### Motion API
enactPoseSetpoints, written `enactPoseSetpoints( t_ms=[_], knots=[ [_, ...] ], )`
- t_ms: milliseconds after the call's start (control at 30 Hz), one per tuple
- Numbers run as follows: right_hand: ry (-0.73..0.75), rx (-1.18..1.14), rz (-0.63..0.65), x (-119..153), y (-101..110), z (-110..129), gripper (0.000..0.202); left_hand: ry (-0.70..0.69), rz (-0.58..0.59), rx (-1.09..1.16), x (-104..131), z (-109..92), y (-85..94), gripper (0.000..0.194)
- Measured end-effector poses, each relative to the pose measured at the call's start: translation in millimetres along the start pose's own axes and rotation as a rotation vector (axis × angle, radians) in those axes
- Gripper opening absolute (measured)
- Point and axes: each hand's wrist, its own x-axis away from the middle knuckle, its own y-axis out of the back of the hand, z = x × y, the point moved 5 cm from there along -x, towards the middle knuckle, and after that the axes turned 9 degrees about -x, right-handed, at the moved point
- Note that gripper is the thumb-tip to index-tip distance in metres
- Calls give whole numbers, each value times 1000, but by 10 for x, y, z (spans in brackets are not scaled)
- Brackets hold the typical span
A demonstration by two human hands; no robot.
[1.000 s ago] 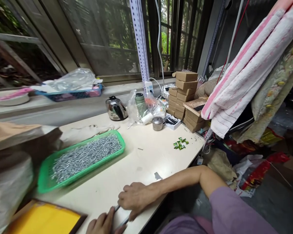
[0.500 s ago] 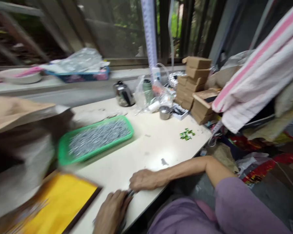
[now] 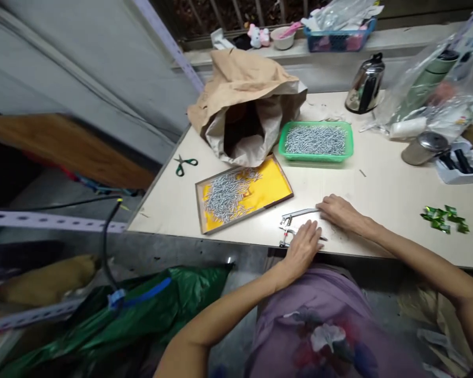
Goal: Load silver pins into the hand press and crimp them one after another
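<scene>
A metal lever tool with a spring lies at the table's front edge; its exact kind I cannot make out. My left hand lies over its lower part, fingers close together and pressing it to the table. At the far end of the tool's upper arm, my right hand is closed, its fingers curled round the tip. Just left of the tool sits a shallow tray with a yellow bottom, partly covered by a heap of small silver metal pins.
A green plastic tray full of similar pins stands behind, beside a large paper bag. Scissors lie left. Rightward are green foil pieces, a steel kettle, a metal tin and a flask in plastic.
The view has swung left and down, bringing the scissors, the whole yellow-bottomed tray and the tool into sight. Both hands stay close together at the table's front edge.
</scene>
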Motion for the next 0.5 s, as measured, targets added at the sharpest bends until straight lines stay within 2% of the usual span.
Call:
enactPoseSetpoints(
  t_ms=[100, 233, 300, 367, 433, 500],
  knots=[
    [-37, 64, -38, -149, 9, -73, 16, -25, 8, 109, 32, -111, -17, 42],
    [-47, 101, -76, -314, 70, -40, 17, -7, 6, 174, -4, -100, 12, 49],
    [72, 77, -56, -364, 64, 178, 17, -15, -14, 158, -16, -95, 41, 52],
    [295, 26, 1, -385, 7, 515, 18, -67, -38, 133, 21, -133, 70, 50],
    [511, 17, 82, -390, -90, 839, 15, -173, -65, 124, 139, -214, 107, 42],
    [649, 52, 139, -415, -200, 1054, 13, -285, -113, 126, 328, -281, 183, 34]
  ],
)
